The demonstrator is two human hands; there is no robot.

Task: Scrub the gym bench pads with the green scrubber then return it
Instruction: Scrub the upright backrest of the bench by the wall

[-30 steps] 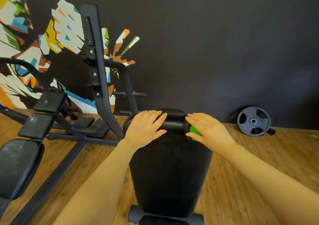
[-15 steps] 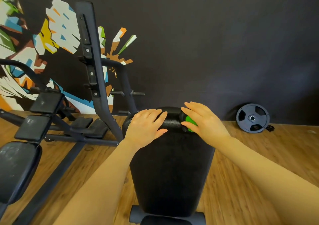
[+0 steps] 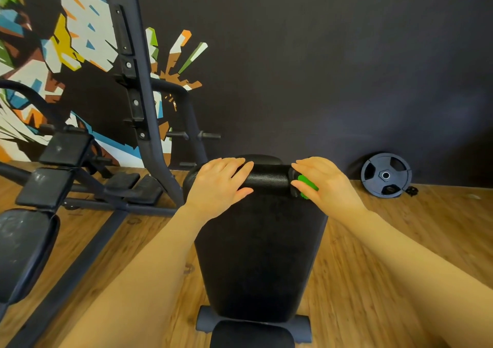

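A black gym bench back pad [image 3: 256,254] slopes away from me, with a black roller pad [image 3: 269,178] across its far end. My left hand [image 3: 218,184] rests flat on the roller's left part, fingers straight. My right hand [image 3: 328,184] grips the green scrubber [image 3: 306,186] and holds it against the roller's right end. Most of the scrubber is hidden under my palm. The edge of the seat pad [image 3: 250,334] shows at the bottom.
A dark steel rack upright [image 3: 136,88] and its floor frame stand left of the bench. Another black bench [image 3: 24,249] lies at the far left. A weight plate [image 3: 385,175] leans on the dark wall at the right. The floor is wood.
My right hand has slid the scrubber up from the back pad's upper right corner onto the roller's right end. My left hand has stayed on the roller.
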